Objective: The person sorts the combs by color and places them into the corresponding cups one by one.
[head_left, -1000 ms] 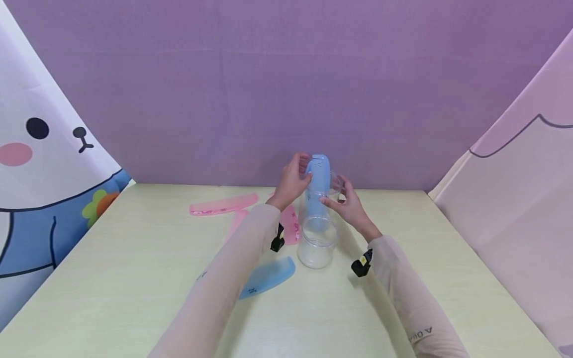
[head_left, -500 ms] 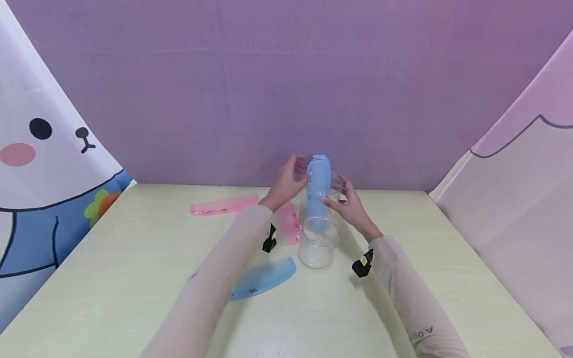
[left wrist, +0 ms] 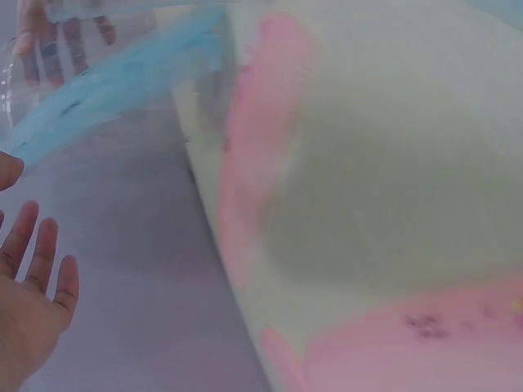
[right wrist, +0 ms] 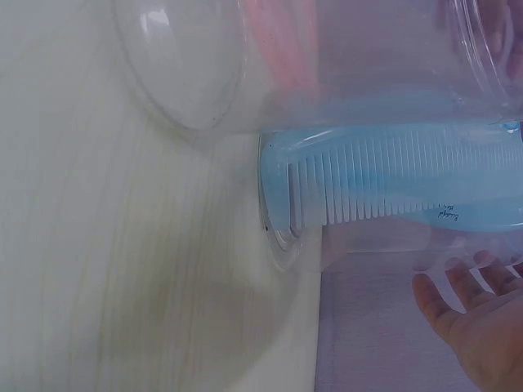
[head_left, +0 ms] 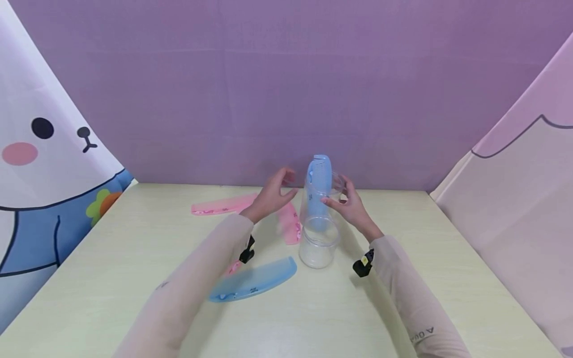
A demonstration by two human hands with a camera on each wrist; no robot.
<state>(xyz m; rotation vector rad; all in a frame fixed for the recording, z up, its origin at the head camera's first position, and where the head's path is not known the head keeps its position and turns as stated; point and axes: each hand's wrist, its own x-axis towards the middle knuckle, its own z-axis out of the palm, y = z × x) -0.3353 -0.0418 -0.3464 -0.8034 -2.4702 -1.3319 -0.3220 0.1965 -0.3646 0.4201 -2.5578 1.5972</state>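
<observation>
My right hand (head_left: 353, 211) grips a clear plastic jar (head_left: 337, 185) near its rim, thumb on the front and fingers at the far side. Upright in that jar stands a blue comb (head_left: 320, 174), its top sticking out above the rim; its teeth show in the right wrist view. A second bluish edge overlaps its left side. Just left of the jar, my left hand (head_left: 269, 197) is apart from it, fingers loosely bent around nothing. In the left wrist view, the left palm (left wrist: 33, 310) holds nothing. Another clear jar (head_left: 316, 254) stands directly in front of the gripped one.
A blue comb (head_left: 257, 281) lies on the table (head_left: 385, 308) nearer me, beside the left forearm. Pink combs lie left of the jars: one at the back (head_left: 219, 205), one beside them (head_left: 290, 224), and another (head_left: 234, 267) mostly under the arm. A purple cloth (head_left: 277, 99) hangs behind.
My left hand has let go of the blue comb's upper end and moved left, away from the jar. My right hand has kept its grip on the jar.
</observation>
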